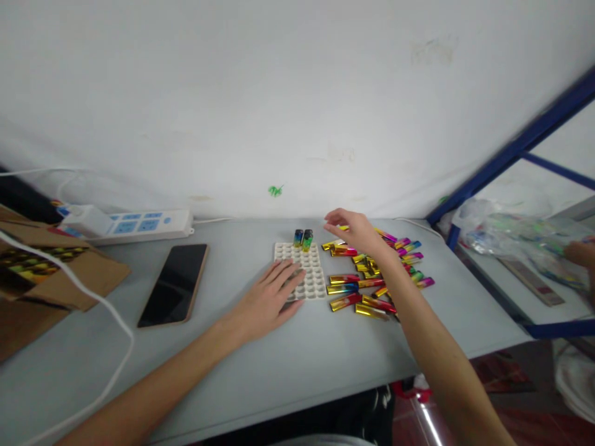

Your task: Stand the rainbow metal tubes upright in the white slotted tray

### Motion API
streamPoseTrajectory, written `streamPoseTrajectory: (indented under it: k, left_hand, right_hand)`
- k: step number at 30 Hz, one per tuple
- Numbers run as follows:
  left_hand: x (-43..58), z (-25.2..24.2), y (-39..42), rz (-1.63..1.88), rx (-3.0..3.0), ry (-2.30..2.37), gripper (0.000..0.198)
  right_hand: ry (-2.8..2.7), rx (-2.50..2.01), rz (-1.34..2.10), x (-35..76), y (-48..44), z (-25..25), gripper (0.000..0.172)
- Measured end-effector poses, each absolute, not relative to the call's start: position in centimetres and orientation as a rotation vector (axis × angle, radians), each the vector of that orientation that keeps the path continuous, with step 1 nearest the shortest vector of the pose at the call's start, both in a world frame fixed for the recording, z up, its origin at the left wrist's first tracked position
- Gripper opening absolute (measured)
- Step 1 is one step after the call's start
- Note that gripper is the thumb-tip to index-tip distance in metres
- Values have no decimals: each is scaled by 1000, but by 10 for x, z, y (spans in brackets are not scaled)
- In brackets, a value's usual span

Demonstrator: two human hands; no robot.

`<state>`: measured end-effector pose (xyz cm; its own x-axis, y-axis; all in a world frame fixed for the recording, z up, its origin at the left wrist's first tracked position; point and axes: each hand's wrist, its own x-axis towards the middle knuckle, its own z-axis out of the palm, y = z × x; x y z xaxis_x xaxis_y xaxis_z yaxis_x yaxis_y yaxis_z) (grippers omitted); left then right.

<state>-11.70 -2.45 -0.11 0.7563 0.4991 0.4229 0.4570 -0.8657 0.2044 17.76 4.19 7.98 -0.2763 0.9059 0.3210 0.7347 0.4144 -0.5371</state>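
Observation:
My left hand [274, 294] lies flat, its spread fingers resting on the near left part of a white tray [316, 272] with rows of round holes. Two shiny lighters [307, 240] stand upright at the tray's far end, blue-green and green-yellow with dark tops. Over the far left side of a loose pile of metallic lighters [344, 301], my right hand [356, 232] hovers with its fingers loosely bent. Nothing shows between those fingers, though the thumb is partly hidden. The pile's colours run through gold, red, blue and purple, and my right forearm covers part of it.
A black-screened phone [174, 285] lies left of the tray. Behind it is a white power strip [144, 224], and an open cardboard box [100, 272] stands at far left. A white cable [123, 328] crosses the table. At right, a blue metal frame [506, 155] adjoins plastic bags [493, 223] and another person's hand [581, 253].

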Motion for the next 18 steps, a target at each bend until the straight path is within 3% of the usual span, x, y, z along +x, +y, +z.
streamPoseTrajectory:
  k: [3,9,14,18]
  left_hand:
    - [-117,-1,-24,721,2854,780,52]
    - [-118,1,-24,696,2850,783,53]
    - [-119,1,-23,696,2858,781,53]
    - [-119,2,-23,694,2879,779,52]
  right_hand:
    - [-2164,-1500,300,205,27,70,12]
    - [-2341,-1606,225,233,1,48,21]
    - [-2342,-1633,141,230,2,44,12]
    - [-2318,-1696,99,222,4,48,18]
